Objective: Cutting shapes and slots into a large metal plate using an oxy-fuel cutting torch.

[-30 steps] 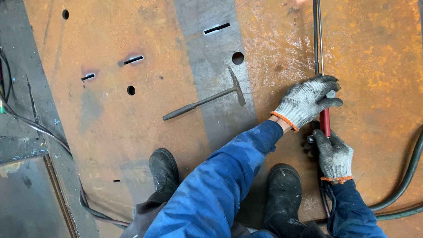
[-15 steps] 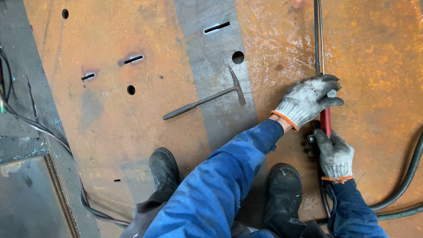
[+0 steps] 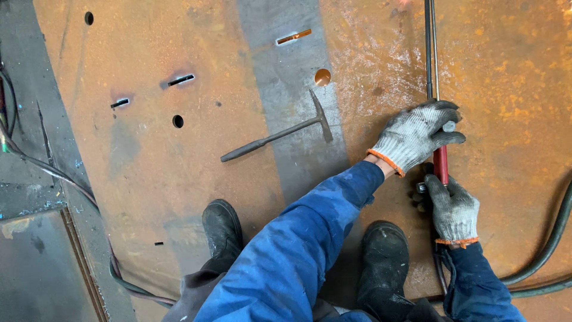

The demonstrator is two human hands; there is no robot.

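Metal workshop — rusty steel plate (image 3: 179, 179), chipping hammer (image 3: 280, 132).

Torch (image 3: 440, 164) tip beyond top edge, handle under gloved fingers (image 3: 441, 128).

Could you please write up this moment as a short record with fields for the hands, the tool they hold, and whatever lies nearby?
Left hand: gloved left hand, closed over the cutting torch where its tubes start
Right hand: gloved right hand, gripping the torch's red handle from below
Tool held: cutting torch, long thin tubes running up out of frame
Surface: rusty steel plate with round holes and cut slots
Nearby: chipping hammer lying flat, left of the hands, untouched
Hoses: dark hose curving at right
Feet: black boots on the plate
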